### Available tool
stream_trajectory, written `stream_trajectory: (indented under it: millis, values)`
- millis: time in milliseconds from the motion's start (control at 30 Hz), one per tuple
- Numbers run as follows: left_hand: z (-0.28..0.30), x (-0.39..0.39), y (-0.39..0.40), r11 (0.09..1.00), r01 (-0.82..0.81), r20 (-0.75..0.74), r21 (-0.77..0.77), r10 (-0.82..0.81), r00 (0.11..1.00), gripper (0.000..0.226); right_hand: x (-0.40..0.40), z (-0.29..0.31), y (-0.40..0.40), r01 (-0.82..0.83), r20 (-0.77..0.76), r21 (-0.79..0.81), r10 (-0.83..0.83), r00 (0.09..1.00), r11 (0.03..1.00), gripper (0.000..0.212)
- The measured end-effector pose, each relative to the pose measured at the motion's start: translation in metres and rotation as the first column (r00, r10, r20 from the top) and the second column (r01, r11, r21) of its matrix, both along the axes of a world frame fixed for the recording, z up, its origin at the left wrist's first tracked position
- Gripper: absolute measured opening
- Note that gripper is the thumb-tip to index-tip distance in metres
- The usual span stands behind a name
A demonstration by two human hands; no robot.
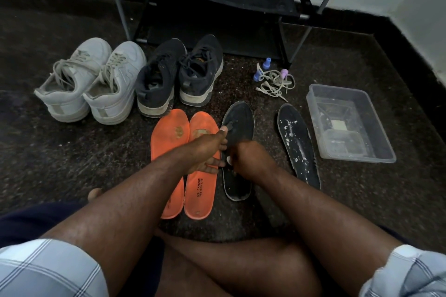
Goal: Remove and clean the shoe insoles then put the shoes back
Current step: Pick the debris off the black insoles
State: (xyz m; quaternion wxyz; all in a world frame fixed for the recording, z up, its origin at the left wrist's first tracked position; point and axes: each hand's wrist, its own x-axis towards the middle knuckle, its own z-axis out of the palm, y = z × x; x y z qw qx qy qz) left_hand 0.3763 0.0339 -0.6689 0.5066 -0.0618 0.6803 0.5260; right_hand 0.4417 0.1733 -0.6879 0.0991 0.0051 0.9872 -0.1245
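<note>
Slipping is the main risk here: the black insole [237, 128] lies loose on the dark floor [72, 152], and a hard rub could push it sideways into the orange insoles [183, 164] just beside it on the left, leaving dirt on them. This would happen if the holding hand presses too weakly. The left hand [208, 149] reaches across the orange pair, and its thumb and fingers grip the left edge of the black insole near the middle. The right hand [243, 157] is curled on top of the same insole, a little nearer to the person, and something small and white shows in its fingers; it looks like a wipe or cloth, but this cannot be told for sure. So the black insole is directly under both hands, with its toe end pointing away from the person. To its right, apart from it, lies the second black insole [298, 144] with white specks, and further right the clear plastic tub [386, 152]. Beyond it stand the dark shoes [178, 75].
</note>
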Motion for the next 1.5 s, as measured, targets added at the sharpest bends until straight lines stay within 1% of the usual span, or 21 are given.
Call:
stream_trajectory:
  millis: [133,233,267,400,467,533,600,633,667,733,800,867,967,1033,1100,1200,1267,1333,1367,1467,1500]
  values:
    - [0.002,0.001,0.0,1.0,-0.006,0.008,0.003,0.006,1.0,0.066,0.008,0.001,-0.006,-0.074,0.07,0.003,0.074,0.995,0.997,0.021]
    - [0.002,0.0,0.0,1.0,0.004,0.009,0.0,-0.004,1.0,0.067,0.004,0.004,-0.005,-0.014,0.033,0.031,0.013,0.999,0.999,0.021]
    - [0.001,0.001,0.001,1.0,0.005,0.009,-0.001,-0.005,1.0,0.067,0.003,0.005,-0.006,-0.018,0.036,0.043,0.016,0.999,0.999,0.021]
    - [0.002,0.001,0.0,1.0,-0.001,0.009,0.003,0.001,1.0,0.063,0.008,0.008,-0.011,-0.133,0.114,0.057,0.126,0.985,0.989,0.022]
    - [0.002,0.0,0.0,1.0,0.003,0.01,-0.001,-0.003,1.0,0.064,0.004,0.003,-0.006,-0.07,0.087,0.02,0.068,0.994,0.997,0.021]
    - [0.0,0.001,0.0,1.0,0.009,0.0,-0.004,-0.009,1.0,0.065,-0.001,0.001,0.004,0.038,0.042,-0.023,-0.037,0.998,0.999,0.02]
    - [-0.002,0.0,-0.001,1.0,0.01,-0.012,-0.002,-0.01,1.0,0.063,-0.005,0.005,0.017,0.155,0.002,-0.138,-0.156,0.988,0.978,0.014]
    - [-0.003,0.0,-0.001,1.0,0.01,-0.014,0.0,-0.01,1.0,0.063,-0.006,0.009,0.024,0.188,-0.02,-0.205,-0.196,0.98,0.961,0.013]
    - [-0.004,-0.002,-0.001,1.0,0.004,-0.014,0.003,-0.004,1.0,0.063,-0.006,0.012,0.031,0.182,-0.051,-0.229,-0.199,0.979,0.956,0.014]
    - [-0.004,-0.003,-0.001,1.0,-0.02,-0.009,0.009,0.02,1.0,0.063,-0.007,0.012,0.038,0.095,-0.084,-0.156,-0.109,0.99,0.983,0.017]
    - [-0.004,-0.002,-0.001,1.0,-0.029,-0.003,0.011,0.029,1.0,0.064,-0.006,0.007,0.035,-0.027,-0.031,-0.002,0.027,0.999,1.0,0.017]
    - [-0.003,-0.001,-0.001,0.999,-0.032,0.004,0.013,0.032,0.999,0.064,-0.005,0.006,0.026,-0.11,0.035,0.113,0.107,0.994,0.987,0.017]
    - [-0.001,-0.001,-0.002,0.999,-0.053,0.021,0.013,0.053,0.998,0.066,0.0,0.002,0.016,-0.217,0.109,0.17,0.2,0.974,0.961,0.028]
    - [0.0,-0.001,-0.001,0.998,-0.062,0.033,0.013,0.061,0.998,0.07,0.007,0.001,0.012,-0.276,0.166,0.157,0.25,0.954,0.948,0.029]
    - [0.001,-0.001,-0.001,0.998,-0.068,0.038,0.012,0.068,0.997,0.074,0.007,0.007,0.012,-0.261,0.163,0.13,0.239,0.957,0.957,0.023]
    - [-0.001,-0.001,-0.001,0.996,-0.089,0.037,0.008,0.089,0.995,0.076,0.003,0.013,0.015,-0.152,0.082,0.106,0.143,0.986,0.983,0.015]
    - [-0.001,0.0,-0.001,0.996,-0.093,0.05,0.008,0.092,0.994,0.077,0.007,0.01,0.006,-0.175,0.129,0.107,0.161,0.978,0.979,0.013]
    - [-0.001,-0.001,-0.001,0.994,-0.107,0.06,0.01,0.106,0.993,0.078,0.015,0.006,-0.003,-0.234,0.21,0.088,0.212,0.954,0.968,0.014]
    - [0.0,-0.001,0.0,0.994,-0.111,0.062,0.007,0.11,0.992,0.079,0.015,0.005,-0.004,-0.228,0.217,0.085,0.205,0.954,0.97,0.014]
    - [0.002,0.0,0.001,0.995,-0.1,0.065,-0.005,0.1,0.993,0.081,0.005,0.004,0.008,-0.083,0.09,0.051,0.079,0.993,0.995,0.012]
    - [0.003,0.001,0.001,0.996,-0.094,0.065,-0.004,0.094,0.993,0.082,0.004,0.006,0.009,-0.072,0.066,0.062,0.067,0.996,0.996,0.012]
